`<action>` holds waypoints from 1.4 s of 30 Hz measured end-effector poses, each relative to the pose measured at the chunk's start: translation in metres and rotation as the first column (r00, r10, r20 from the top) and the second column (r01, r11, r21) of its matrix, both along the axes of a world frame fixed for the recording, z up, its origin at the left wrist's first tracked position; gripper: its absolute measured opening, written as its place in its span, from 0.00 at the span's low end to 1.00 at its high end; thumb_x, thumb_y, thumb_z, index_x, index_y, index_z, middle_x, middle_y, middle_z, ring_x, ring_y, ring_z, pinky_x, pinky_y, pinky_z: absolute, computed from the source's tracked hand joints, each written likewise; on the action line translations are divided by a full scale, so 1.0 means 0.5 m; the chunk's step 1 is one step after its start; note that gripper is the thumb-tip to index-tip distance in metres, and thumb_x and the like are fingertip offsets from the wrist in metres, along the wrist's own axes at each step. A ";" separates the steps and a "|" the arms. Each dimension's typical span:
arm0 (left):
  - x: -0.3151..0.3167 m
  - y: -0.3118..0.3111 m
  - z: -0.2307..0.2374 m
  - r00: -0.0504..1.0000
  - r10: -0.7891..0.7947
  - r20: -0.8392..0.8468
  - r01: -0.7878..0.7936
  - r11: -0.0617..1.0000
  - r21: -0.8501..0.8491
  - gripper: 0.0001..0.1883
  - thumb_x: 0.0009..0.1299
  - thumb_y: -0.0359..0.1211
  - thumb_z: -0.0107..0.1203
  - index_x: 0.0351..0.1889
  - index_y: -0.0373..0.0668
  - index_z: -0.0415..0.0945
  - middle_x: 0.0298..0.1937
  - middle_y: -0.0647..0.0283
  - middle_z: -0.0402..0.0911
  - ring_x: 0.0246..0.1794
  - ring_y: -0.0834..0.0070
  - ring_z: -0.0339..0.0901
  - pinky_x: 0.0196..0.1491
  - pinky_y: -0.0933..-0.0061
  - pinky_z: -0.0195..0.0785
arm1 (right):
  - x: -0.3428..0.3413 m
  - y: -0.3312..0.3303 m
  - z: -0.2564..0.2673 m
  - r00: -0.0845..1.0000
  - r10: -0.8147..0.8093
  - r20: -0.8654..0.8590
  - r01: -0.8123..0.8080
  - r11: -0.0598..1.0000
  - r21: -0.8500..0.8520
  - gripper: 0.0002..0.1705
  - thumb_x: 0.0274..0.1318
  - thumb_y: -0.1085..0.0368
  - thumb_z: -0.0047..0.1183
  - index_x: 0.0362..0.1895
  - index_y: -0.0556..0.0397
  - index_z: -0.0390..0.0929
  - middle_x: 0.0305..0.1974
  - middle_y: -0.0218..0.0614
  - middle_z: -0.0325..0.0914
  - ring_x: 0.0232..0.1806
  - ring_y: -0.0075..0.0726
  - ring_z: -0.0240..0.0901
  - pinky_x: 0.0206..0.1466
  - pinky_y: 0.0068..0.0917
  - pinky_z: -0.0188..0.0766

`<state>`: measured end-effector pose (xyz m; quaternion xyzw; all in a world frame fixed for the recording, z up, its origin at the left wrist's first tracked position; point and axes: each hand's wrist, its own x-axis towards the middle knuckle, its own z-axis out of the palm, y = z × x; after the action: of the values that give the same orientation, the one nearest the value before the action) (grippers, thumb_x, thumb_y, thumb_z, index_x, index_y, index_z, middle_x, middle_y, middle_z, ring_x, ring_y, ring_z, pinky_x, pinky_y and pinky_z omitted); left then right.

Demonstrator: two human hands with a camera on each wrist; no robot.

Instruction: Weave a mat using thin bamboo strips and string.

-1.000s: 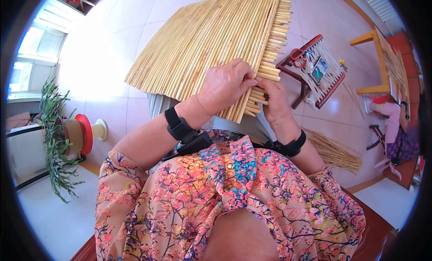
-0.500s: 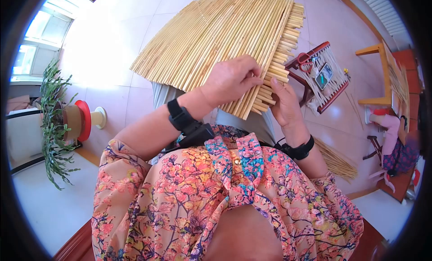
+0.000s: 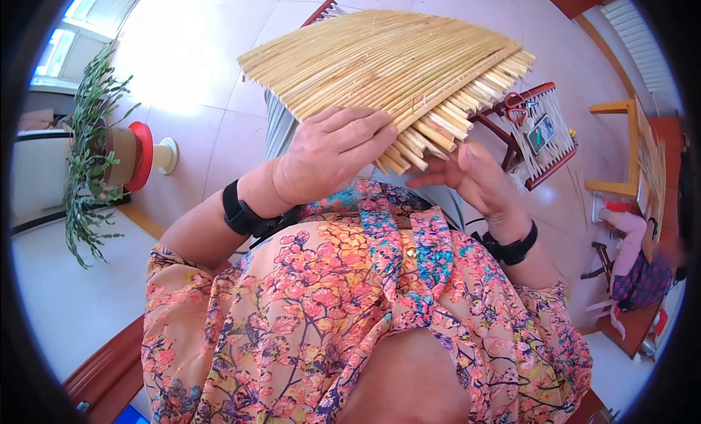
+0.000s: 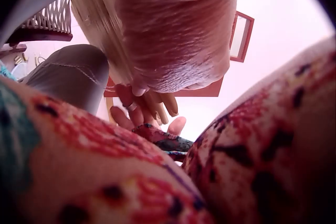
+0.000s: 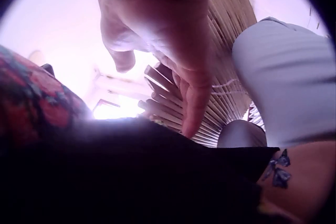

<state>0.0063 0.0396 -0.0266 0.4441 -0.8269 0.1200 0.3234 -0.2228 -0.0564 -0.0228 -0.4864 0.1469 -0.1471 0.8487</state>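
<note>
Pale floor point(image 3: 228, 157), stool point(image 3: 552, 170) seemingly partly behind mat point(image 3: 387, 66)

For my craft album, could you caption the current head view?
Left hand on a mat of pale stalks, right hand open by its uneven edge.

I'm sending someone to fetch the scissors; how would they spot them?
Right of the big stalk mat stands a red-framed stool with white cords. On its seat lie the scissors, whose red looped handles distinguish them from the flat rectangular item beside them.

Reed mat point(image 3: 365, 66), straw-yellow, striped: twelve o'clock. Blouse point(image 3: 307, 300), pink-and-yellow blossoms: six. Plant point(image 3: 93, 161), green: nine. Scissors point(image 3: 517, 114), red-handled: two.
</note>
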 end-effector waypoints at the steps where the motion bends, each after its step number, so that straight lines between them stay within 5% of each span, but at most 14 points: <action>1: 0.009 0.010 0.002 1.000 0.011 0.000 -0.011 1.000 -0.002 0.22 0.50 0.27 0.57 0.46 0.38 0.75 0.47 0.57 0.77 0.45 0.62 0.76 0.45 0.68 0.70 | 0.001 0.003 0.013 0.996 0.034 -0.081 -0.031 0.999 0.039 0.29 0.61 0.54 0.46 0.59 0.62 0.62 0.53 0.45 0.70 0.50 0.43 0.73 0.49 0.34 0.72; 2: 0.010 -0.001 0.005 0.998 0.035 -0.052 -0.037 0.998 -0.045 0.19 0.50 0.25 0.56 0.43 0.38 0.77 0.44 0.58 0.78 0.43 0.63 0.77 0.44 0.69 0.71 | -0.014 -0.013 0.035 0.995 0.048 -0.085 -0.044 0.998 0.050 0.29 0.61 0.54 0.46 0.59 0.62 0.62 0.53 0.45 0.70 0.50 0.43 0.73 0.49 0.34 0.72; 4: 0.031 0.008 0.014 0.991 0.078 -0.107 -0.089 0.990 -0.105 0.17 0.50 0.23 0.54 0.40 0.38 0.78 0.41 0.59 0.80 0.40 0.64 0.78 0.42 0.70 0.72 | -0.038 -0.027 0.102 0.847 0.048 -0.529 -0.259 0.906 -0.334 0.20 0.60 0.63 0.49 0.53 0.61 0.70 0.50 0.44 0.72 0.44 0.36 0.75 0.44 0.26 0.74; 6: 0.052 0.023 0.021 0.989 0.109 -0.099 -0.120 0.987 -0.108 0.17 0.49 0.22 0.54 0.39 0.39 0.78 0.40 0.58 0.80 0.40 0.64 0.78 0.41 0.70 0.72 | -0.065 -0.045 0.161 0.854 -0.160 -0.495 -0.213 0.760 -0.613 0.12 0.56 0.71 0.51 0.45 0.62 0.74 0.44 0.40 0.75 0.38 0.28 0.76 0.40 0.18 0.72; 7: 0.056 0.036 0.024 0.987 0.131 -0.091 -0.140 0.984 -0.109 0.17 0.49 0.21 0.53 0.39 0.39 0.79 0.40 0.58 0.80 0.39 0.64 0.78 0.40 0.70 0.72 | -0.058 -0.048 0.191 0.857 -0.143 -0.496 -0.233 0.750 -0.619 0.12 0.56 0.71 0.51 0.45 0.62 0.74 0.44 0.40 0.75 0.38 0.28 0.76 0.40 0.18 0.72; 10: 0.062 0.074 0.040 0.980 0.171 -0.103 -0.185 0.972 -0.142 0.17 0.49 0.21 0.53 0.38 0.38 0.79 0.39 0.58 0.80 0.39 0.64 0.78 0.40 0.69 0.73 | -0.017 -0.044 0.246 0.933 -0.334 -0.137 0.056 0.510 -0.858 0.10 0.53 0.72 0.53 0.41 0.61 0.74 0.36 0.32 0.75 0.33 0.21 0.71 0.38 0.16 0.68; 13: 0.078 0.081 0.037 0.962 0.239 -0.136 -0.256 0.959 -0.125 0.15 0.49 0.21 0.52 0.36 0.38 0.80 0.38 0.58 0.80 0.39 0.64 0.78 0.40 0.69 0.72 | 0.114 -0.093 0.229 0.961 -0.197 -0.193 -0.082 0.463 -0.883 0.11 0.51 0.71 0.55 0.40 0.59 0.74 0.34 0.32 0.75 0.34 0.21 0.71 0.38 0.18 0.68; 15: 0.091 0.092 0.025 0.951 0.286 -0.115 -0.303 0.938 -0.170 0.14 0.50 0.23 0.52 0.36 0.39 0.80 0.37 0.60 0.80 0.37 0.65 0.78 0.38 0.70 0.72 | 0.187 -0.102 0.196 0.965 0.104 -0.242 -0.262 0.275 -0.925 0.12 0.48 0.70 0.58 0.39 0.60 0.74 0.33 0.32 0.75 0.36 0.21 0.71 0.39 0.19 0.69; 19: 0.096 0.118 -0.001 0.915 0.369 -0.165 -0.396 0.898 -0.191 0.14 0.50 0.25 0.53 0.36 0.41 0.80 0.36 0.61 0.79 0.36 0.66 0.78 0.38 0.70 0.71 | 0.272 -0.085 0.148 0.878 0.330 -0.346 -0.468 0.448 -0.762 0.12 0.46 0.70 0.60 0.37 0.59 0.75 0.29 0.30 0.74 0.34 0.20 0.70 0.37 0.18 0.68; 23: 0.085 0.124 -0.010 0.884 0.405 -0.232 -0.450 0.872 -0.192 0.15 0.50 0.25 0.53 0.36 0.41 0.80 0.36 0.61 0.79 0.36 0.66 0.77 0.39 0.70 0.70 | 0.307 -0.072 0.111 0.905 0.261 -0.335 -0.424 0.592 -0.685 0.09 0.47 0.70 0.60 0.34 0.58 0.76 0.26 0.26 0.72 0.29 0.17 0.68 0.34 0.15 0.66; 27: 0.082 0.109 -0.014 0.894 0.364 -0.262 -0.422 0.881 -0.216 0.14 0.50 0.25 0.53 0.37 0.41 0.79 0.37 0.61 0.79 0.36 0.66 0.77 0.39 0.70 0.70 | 0.297 -0.070 0.126 0.874 0.326 -0.360 -0.486 0.572 -0.661 0.05 0.47 0.70 0.59 0.30 0.57 0.76 0.26 0.25 0.71 0.29 0.17 0.66 0.33 0.14 0.65; 33: 0.068 0.099 -0.001 0.887 0.411 -0.211 -0.449 0.874 -0.186 0.16 0.50 0.24 0.54 0.39 0.42 0.80 0.39 0.62 0.79 0.37 0.67 0.76 0.39 0.71 0.70 | 0.286 -0.081 0.104 0.929 0.239 -0.284 -0.365 0.452 -0.814 0.05 0.48 0.70 0.58 0.27 0.59 0.75 0.25 0.27 0.71 0.28 0.19 0.67 0.32 0.19 0.65; 38: 0.050 0.078 -0.005 0.822 0.557 -0.121 -0.569 0.786 -0.244 0.11 0.47 0.32 0.54 0.31 0.46 0.76 0.26 0.72 0.72 0.30 0.77 0.73 0.33 0.77 0.65 | 0.283 -0.066 0.101 0.967 0.194 -0.166 -0.198 0.160 -0.967 0.06 0.45 0.71 0.57 0.25 0.59 0.73 0.24 0.37 0.70 0.26 0.33 0.68 0.32 0.26 0.65; 42: 0.052 0.087 -0.004 0.847 0.528 -0.057 -0.527 0.825 -0.205 0.14 0.45 0.32 0.56 0.33 0.45 0.76 0.29 0.70 0.73 0.29 0.75 0.72 0.33 0.75 0.66 | 0.287 -0.060 0.106 0.977 0.124 -0.174 -0.198 0.226 -0.954 0.06 0.44 0.71 0.57 0.25 0.59 0.73 0.24 0.39 0.69 0.26 0.34 0.68 0.32 0.27 0.65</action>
<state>0.0323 0.0831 -0.0286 0.6178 -0.6547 0.2928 0.3225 -0.0795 -0.0866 0.0304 -0.9208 0.0002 -0.1030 0.3763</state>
